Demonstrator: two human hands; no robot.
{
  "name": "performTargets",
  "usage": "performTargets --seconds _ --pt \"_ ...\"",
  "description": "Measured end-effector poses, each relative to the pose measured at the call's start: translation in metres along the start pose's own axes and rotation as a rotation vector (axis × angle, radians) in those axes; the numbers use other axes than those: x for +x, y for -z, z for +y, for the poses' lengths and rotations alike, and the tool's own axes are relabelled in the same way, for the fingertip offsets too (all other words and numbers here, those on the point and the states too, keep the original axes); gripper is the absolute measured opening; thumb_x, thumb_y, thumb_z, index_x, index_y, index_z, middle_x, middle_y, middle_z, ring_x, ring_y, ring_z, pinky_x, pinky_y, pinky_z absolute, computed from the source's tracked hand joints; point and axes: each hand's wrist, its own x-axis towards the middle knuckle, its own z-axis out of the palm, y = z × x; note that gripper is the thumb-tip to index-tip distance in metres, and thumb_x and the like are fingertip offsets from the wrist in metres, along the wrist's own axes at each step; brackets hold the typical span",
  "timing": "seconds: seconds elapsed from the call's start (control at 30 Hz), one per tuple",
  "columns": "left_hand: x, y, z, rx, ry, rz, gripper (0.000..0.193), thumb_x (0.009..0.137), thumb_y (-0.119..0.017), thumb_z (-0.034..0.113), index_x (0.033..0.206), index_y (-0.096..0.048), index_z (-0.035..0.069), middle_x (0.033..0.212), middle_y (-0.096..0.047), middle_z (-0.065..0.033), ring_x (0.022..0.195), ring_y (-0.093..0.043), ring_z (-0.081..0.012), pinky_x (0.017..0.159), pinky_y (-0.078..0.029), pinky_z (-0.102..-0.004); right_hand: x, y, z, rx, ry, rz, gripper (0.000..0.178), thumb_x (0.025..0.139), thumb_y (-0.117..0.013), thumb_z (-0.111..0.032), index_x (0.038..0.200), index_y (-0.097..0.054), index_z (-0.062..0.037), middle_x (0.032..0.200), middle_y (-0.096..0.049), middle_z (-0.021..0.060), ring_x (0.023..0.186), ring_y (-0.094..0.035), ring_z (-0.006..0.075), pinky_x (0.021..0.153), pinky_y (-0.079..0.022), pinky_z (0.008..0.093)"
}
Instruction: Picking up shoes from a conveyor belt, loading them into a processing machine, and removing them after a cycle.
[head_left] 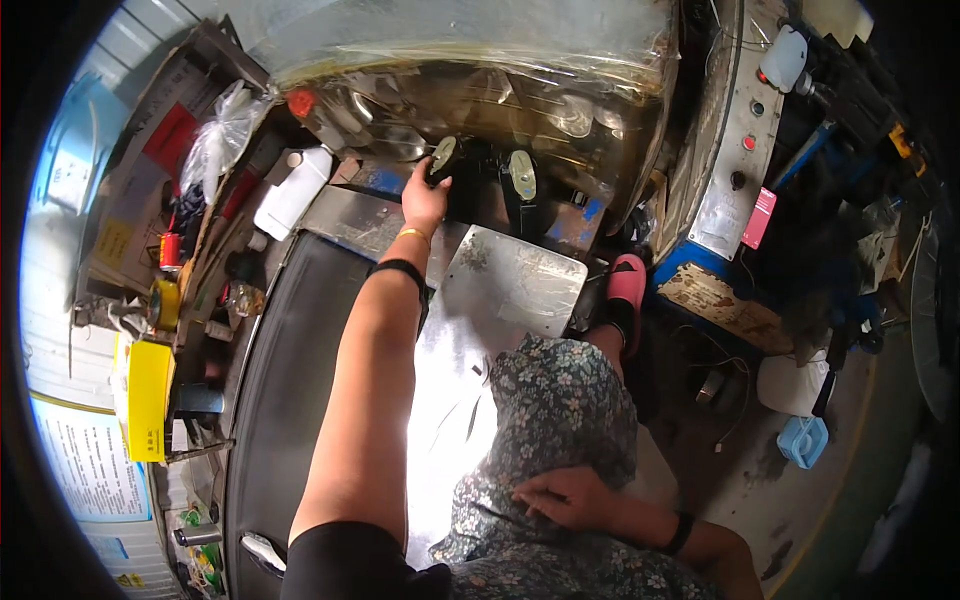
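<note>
My left arm stretches forward to the machine. My left hand point(425, 203) closes its thumb and fingers around the near side of a dark piece with an oval greenish-metal top point(443, 156). A similar dark piece with an oval top point(522, 176) stands a little to the right, untouched. My right hand point(566, 498) rests on the floral cloth point(560, 400) over my lap, fingers loosely extended, with nothing seen in it. A worn pale metal plate point(520, 280) lies below the two pieces, and white cloth or sheet point(450, 420) spreads beneath my left forearm.
A dark belt surface point(300, 340) runs along my left, beside a cluttered shelf with a white jug point(293, 190) and a yellow box point(148, 400). Clear plastic sheeting point(480, 75) hangs over the machine. At right stand a control panel point(735, 150) with buttons and a blue basket point(803, 440).
</note>
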Motion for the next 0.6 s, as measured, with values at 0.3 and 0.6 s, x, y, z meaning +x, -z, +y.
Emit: performTargets --seconds 0.3,0.6 --pt "-0.049 -0.082 0.062 0.199 -0.03 -0.392 0.073 0.077 -0.067 0.026 0.139 -0.038 0.001 0.143 -0.039 -0.0268 0.124 -0.049 -0.0398 0.105 -0.04 -0.0411 0.006 0.014 0.007 0.119 -0.021 -0.078 0.02 0.093 -0.061 -0.013 0.108 -0.069 -0.0028 0.095 -0.072 0.0101 0.079 -0.071 0.0148 0.07 -0.056 0.0273" --pt "-0.011 -0.077 0.059 0.621 -0.039 -0.451 0.043 0.075 -0.069 0.028 0.107 -0.059 0.002 0.104 -0.067 -0.0192 0.1 -0.065 -0.0349 0.085 -0.053 -0.0438 0.009 0.024 0.002 0.068 -0.024 -0.135 0.021 0.095 -0.059 -0.013 0.112 -0.066 -0.0042 0.097 -0.071 0.0102 0.076 -0.07 0.015 0.067 -0.055 0.0285"
